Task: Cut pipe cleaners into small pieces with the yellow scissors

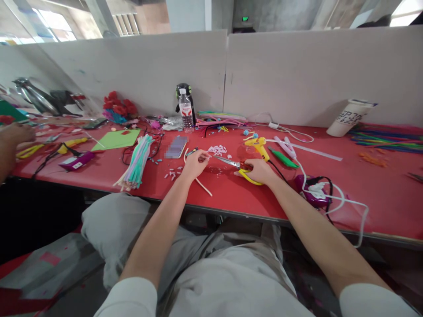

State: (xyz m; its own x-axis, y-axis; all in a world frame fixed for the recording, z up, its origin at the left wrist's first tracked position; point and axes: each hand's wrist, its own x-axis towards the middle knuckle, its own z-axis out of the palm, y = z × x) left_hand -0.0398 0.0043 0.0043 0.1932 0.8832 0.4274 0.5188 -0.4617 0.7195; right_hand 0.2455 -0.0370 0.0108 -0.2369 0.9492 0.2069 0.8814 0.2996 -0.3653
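My left hand (pixel 195 164) is closed in a pinch above the red table. A small pale pink piece (pixel 208 156) sticks out at its fingertips, its exact kind too small to tell. My right hand (pixel 257 171) grips scissors (pixel 228 161) with yellow handles, the blades pointing left toward the pinched piece. Just beyond the blades lies a pile of short pale pink cut pieces (pixel 217 149), and more pale bits (pixel 172 173) are scattered left of my left hand. A cream pipe cleaner (pixel 204 186) runs beneath my left wrist, curving toward the table's front edge.
Left stand a pipe-cleaner bundle (pixel 140 160) and a phone (pixel 176 147). A yellow glue gun (pixel 259 146), green tool (pixel 283 157) and purple power block (pixel 312 193) with cords lie right. A water bottle (pixel 186 112) stands behind. Another person's hand (pixel 16 134) is far left.
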